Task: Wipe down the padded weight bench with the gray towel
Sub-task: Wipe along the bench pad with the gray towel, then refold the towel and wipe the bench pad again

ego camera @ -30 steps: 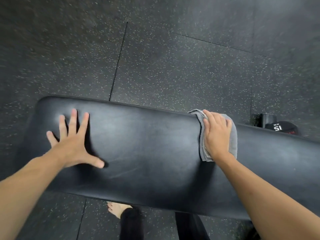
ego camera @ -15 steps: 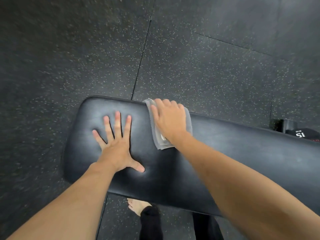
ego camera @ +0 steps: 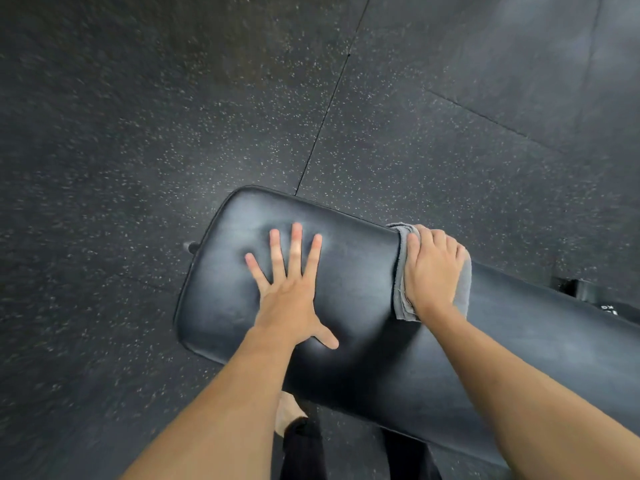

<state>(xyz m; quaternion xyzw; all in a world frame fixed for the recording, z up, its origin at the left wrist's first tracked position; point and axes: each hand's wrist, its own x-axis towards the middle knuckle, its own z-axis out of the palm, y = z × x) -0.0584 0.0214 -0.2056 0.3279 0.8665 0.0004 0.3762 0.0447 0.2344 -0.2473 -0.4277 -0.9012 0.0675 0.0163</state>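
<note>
Right hand (ego camera: 434, 271): palm down, fingers curled over the far edge of the pad, pressing the folded gray towel (ego camera: 401, 289) flat against the padded weight bench (ego camera: 353, 282). The towel is pinned under the palm rather than pinched, and its folded edge shows to the left of the hand. Judged purpose: a broad, flat contact that spreads pressure across the width of the pad during a stroke.

Left hand (ego camera: 294, 292): empty, fingers spread wide, flat on the vinyl near the bench's left end, thumb pointing toward the near edge. It grasps nothing. Judged purpose: bracing the body and steadying the bench while the other hand works.

Bench: black pad running from its rounded left end toward the lower right, with a faint dull sheen around the left hand. The towel lies across the pad's far side, to the right of the left hand, with a clear strip of vinyl between the two.

Surroundings: dark speckled rubber floor (ego camera: 173, 133) with tile seams; a bare foot (ego camera: 287, 410) and dark trouser legs under the near edge; a dark weight with white lettering (ego camera: 609, 308) at the far right.

Change from half a second ago: towel and right hand stood just beside the left hand's fingers; they now lie further right. The left hand keeps its splayed pose.
</note>
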